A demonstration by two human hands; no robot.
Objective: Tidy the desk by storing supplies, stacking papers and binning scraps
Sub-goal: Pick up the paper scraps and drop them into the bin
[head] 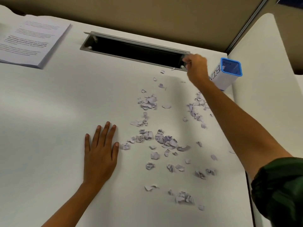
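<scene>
Several torn and crumpled paper scraps lie scattered over the right half of the white desk. A stack of printed papers sits at the far left. A white container with a blue rim, lettered "BIN", stands at the far right. My left hand rests flat on the desk, fingers straight, just left of the scraps. My right hand reaches to the right end of the desk's cable slot. Its fingertips are curled and pinch something small and thin, too blurred to name.
The open, dark cable slot runs across the back of the desk. A beige partition wall stands behind it and a white side panel closes off the right. The desk's right edge runs down past my right sleeve.
</scene>
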